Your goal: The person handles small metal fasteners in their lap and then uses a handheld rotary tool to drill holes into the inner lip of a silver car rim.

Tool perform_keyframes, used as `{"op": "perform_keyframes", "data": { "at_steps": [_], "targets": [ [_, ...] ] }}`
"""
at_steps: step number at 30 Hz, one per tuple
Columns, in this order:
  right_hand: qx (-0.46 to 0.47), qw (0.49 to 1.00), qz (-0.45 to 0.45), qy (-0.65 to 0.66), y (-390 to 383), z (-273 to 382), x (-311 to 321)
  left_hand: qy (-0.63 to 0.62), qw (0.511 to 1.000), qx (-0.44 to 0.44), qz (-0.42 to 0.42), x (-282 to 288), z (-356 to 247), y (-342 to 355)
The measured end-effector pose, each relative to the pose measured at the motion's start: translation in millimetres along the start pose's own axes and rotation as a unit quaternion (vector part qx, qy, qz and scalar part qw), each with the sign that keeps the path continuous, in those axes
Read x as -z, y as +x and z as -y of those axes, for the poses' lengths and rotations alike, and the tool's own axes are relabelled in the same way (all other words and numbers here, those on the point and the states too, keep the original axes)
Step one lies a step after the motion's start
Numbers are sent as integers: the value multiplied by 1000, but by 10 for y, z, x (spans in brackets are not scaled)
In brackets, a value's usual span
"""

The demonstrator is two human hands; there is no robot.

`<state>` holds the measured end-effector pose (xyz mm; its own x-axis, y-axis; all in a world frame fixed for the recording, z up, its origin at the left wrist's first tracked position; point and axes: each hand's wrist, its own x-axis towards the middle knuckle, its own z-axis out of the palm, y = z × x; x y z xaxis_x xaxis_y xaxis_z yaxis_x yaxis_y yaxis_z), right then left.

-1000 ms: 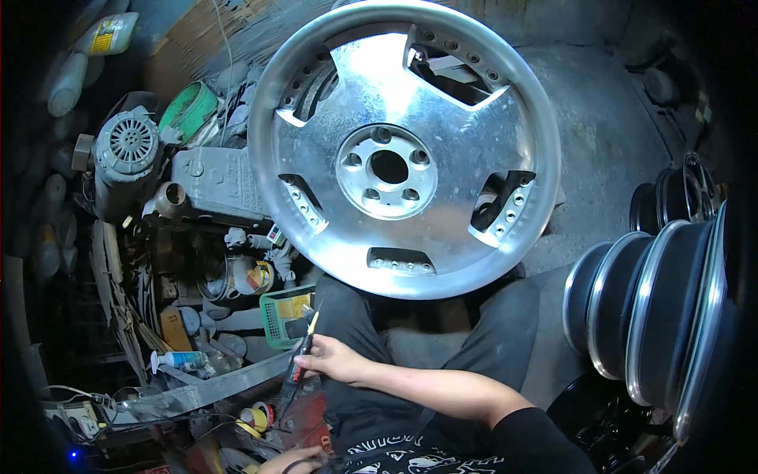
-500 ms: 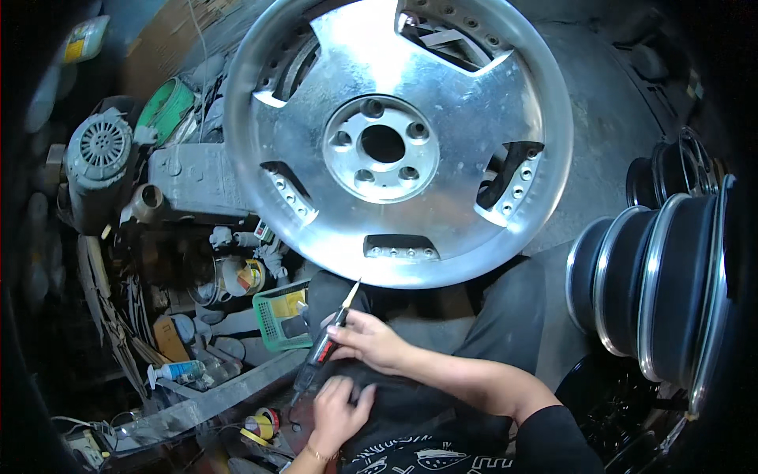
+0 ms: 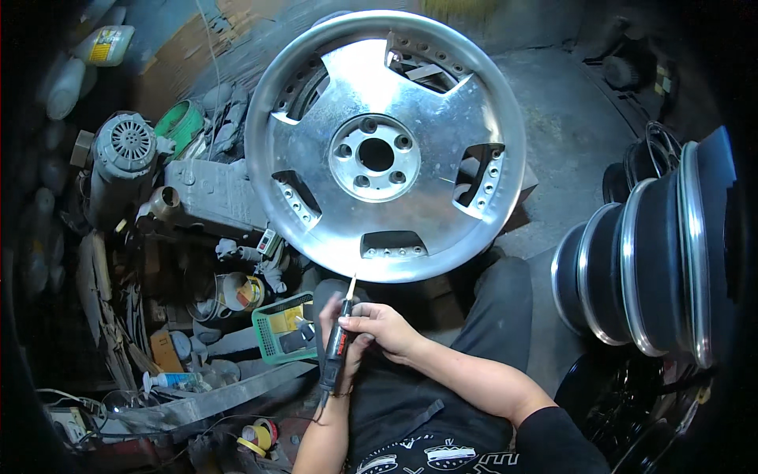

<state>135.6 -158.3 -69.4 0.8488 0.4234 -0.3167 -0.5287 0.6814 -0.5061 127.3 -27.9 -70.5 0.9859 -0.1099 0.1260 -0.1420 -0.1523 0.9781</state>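
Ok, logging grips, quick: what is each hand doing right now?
Right hand: closed on the pen-shaped tool, tip toward the wheel.
Left hand: also on the tool, behind it; its grip cannot be told.

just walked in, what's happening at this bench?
A person sits before a bare aluminium wheel rim propped up in front of them. Both hands hold a slim black rotary tool: right hand near the front, left hand behind it. Its tip points at the rim's lower edge, not clearly touching. More rims are stacked to the right.

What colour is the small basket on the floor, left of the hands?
Green, with something yellow inside; the basket shows best in the head view.
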Motion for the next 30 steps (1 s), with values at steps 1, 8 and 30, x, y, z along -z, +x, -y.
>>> {"op": "perform_keyframes", "data": {
  "at_steps": [1,8,30],
  "targets": [
    [3,1000,-5,-1,-8,-14,13,-4,1000,0,4,82,-16,19],
    [-44,995,-2,-85,96,5,40,244,959,-128,63,244,-27,256],
    [-27,986,20,-163,488,200,542,290,943,-166,0,-77,562,705]
  ]
}}
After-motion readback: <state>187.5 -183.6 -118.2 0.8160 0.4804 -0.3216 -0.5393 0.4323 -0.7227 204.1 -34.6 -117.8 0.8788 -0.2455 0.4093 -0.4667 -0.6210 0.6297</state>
